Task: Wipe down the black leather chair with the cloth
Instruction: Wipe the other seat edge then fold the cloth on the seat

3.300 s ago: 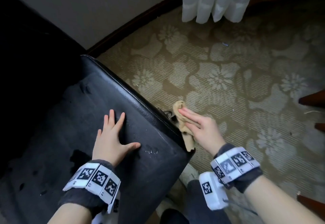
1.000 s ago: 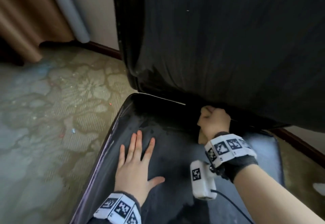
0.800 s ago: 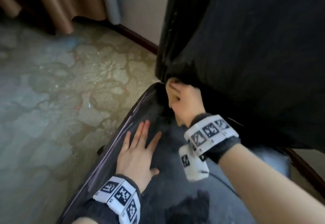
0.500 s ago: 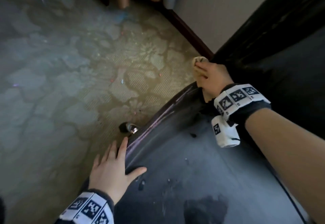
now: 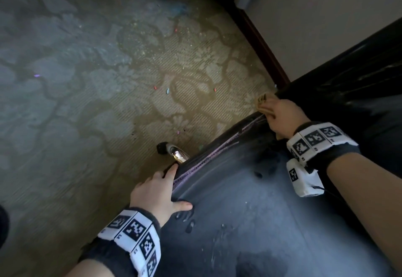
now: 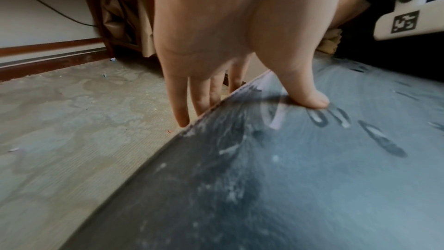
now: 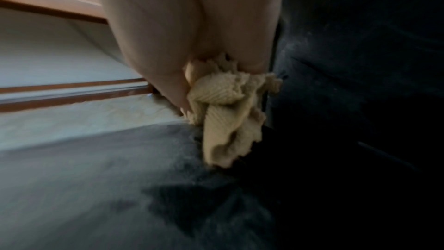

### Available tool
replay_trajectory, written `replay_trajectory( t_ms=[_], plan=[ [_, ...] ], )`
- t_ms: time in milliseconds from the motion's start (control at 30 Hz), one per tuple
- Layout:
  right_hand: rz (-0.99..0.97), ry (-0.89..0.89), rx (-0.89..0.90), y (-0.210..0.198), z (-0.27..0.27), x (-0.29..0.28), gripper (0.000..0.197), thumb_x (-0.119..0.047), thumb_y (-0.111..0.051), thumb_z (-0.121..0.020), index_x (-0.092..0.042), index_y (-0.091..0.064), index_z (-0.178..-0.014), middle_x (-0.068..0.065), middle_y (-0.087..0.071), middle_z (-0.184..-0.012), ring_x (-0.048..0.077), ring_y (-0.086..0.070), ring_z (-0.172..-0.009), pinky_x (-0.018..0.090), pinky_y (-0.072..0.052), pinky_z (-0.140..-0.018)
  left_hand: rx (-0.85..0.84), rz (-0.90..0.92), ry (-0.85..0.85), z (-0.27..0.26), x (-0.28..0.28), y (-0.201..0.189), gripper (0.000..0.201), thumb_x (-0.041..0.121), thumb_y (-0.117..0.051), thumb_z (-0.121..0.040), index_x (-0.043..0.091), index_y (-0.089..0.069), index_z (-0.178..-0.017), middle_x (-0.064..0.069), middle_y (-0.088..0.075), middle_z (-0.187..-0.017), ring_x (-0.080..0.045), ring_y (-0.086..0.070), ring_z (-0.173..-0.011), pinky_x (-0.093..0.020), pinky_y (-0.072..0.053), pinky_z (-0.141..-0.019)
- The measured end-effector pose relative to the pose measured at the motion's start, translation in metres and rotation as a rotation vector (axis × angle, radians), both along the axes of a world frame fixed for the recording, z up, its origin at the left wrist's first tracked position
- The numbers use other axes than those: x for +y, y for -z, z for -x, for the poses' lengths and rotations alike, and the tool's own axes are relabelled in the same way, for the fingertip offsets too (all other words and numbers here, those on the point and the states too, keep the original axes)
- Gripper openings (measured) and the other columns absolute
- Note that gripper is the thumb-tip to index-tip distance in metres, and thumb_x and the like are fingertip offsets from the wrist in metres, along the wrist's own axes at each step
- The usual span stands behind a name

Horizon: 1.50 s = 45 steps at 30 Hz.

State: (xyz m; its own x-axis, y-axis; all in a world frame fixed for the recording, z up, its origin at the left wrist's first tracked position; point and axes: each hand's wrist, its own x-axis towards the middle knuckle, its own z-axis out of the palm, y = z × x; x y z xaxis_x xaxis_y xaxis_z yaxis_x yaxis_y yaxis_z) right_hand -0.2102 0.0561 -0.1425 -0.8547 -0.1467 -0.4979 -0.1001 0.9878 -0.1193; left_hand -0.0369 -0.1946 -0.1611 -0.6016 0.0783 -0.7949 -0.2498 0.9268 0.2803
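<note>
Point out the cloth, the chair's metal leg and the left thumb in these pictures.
cloth [image 7: 223, 105], right wrist view, on its ribbed bunched fold.
chair's metal leg [image 5: 177, 153], head view, on its shiny chrome part.
left thumb [image 6: 305, 92], left wrist view, on its tip pressing the seat.

floral patterned carpet [image 5: 91, 76] meets a pale wall [image 5: 315, 15] with dark baseboard [image 5: 258, 41].

Most of the cloth [image 5: 261, 99] is hidden under the right hand [image 5: 282, 116] in the head view, and the right wrist view is too blurred to show the grip. The chair [image 5: 261, 222] is cut off by the frame edges, and the left hand's [image 5: 155, 192] fingers drop out of sight over the seat's edge.
</note>
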Motion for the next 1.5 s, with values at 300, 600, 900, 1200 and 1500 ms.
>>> replay_trajectory(
  t_ms=[300, 600, 900, 1200, 1500],
  plan=[
    [0.301, -0.080, -0.109, -0.027, -0.016, -0.050, 0.046, 0.003, -0.055, -0.084, -0.007, -0.052, -0.129, 0.008, -0.055, -0.133, 0.011, -0.051, -0.119, -0.010, -0.029, -0.077, 0.311, -0.201, -0.146, 0.033, 0.002, -0.017, 0.055, 0.043, -0.044, -0.092, 0.032, -0.026, -0.143, 0.000, -0.043, -0.141, -0.020, -0.049, -0.122, -0.033, -0.047, -0.094],
    [0.489, 0.012, -0.359, -0.016, -0.066, -0.076, 0.056, -0.006, -0.057, -0.084, -0.003, -0.031, -0.134, 0.016, -0.059, -0.118, 0.027, -0.058, -0.108, 0.018, -0.039, -0.075, 0.434, -0.556, -0.412, 0.071, 0.059, -0.018, 0.047, 0.020, -0.048, -0.094, 0.021, -0.038, -0.140, -0.005, -0.047, -0.141, -0.015, -0.043, -0.130, -0.009, -0.026, -0.100],
    [0.027, -0.135, -0.344, -0.016, -0.021, 0.043, 0.095, -0.026, -0.068, -0.083, -0.022, 0.001, -0.148, -0.002, 0.016, -0.157, 0.024, 0.012, -0.144, 0.036, -0.006, -0.118, 0.260, -0.409, -0.133, 0.094, 0.096, -0.006, 0.057, 0.022, -0.048, -0.095, 0.018, -0.023, -0.146, -0.002, -0.017, -0.156, -0.015, -0.013, -0.144, -0.022, -0.010, -0.114],
    [0.074, -0.140, -0.166, 0.003, -0.035, 0.048, 0.094, -0.019, -0.066, -0.084, -0.023, 0.003, -0.148, -0.004, 0.017, -0.157, 0.025, 0.013, -0.144, 0.029, -0.003, -0.116, 0.411, -0.308, -0.269, 0.131, 0.103, -0.002, 0.044, 0.005, -0.049, -0.091, 0.009, -0.042, -0.135, -0.017, -0.059, -0.121, -0.031, -0.054, -0.115, -0.036, -0.042, -0.098],
    [0.142, -0.132, -0.137, 0.007, -0.034, 0.051, 0.095, -0.019, -0.070, -0.080, -0.023, -0.004, -0.148, -0.006, 0.011, -0.158, 0.023, 0.009, -0.145, 0.019, -0.002, -0.111, 0.438, -0.472, -0.067, 0.154, 0.131, 0.021, 0.049, -0.009, -0.043, -0.085, 0.012, -0.054, -0.128, -0.009, -0.055, -0.132, -0.025, -0.054, -0.116, -0.017, -0.035, -0.093]
  ],
)
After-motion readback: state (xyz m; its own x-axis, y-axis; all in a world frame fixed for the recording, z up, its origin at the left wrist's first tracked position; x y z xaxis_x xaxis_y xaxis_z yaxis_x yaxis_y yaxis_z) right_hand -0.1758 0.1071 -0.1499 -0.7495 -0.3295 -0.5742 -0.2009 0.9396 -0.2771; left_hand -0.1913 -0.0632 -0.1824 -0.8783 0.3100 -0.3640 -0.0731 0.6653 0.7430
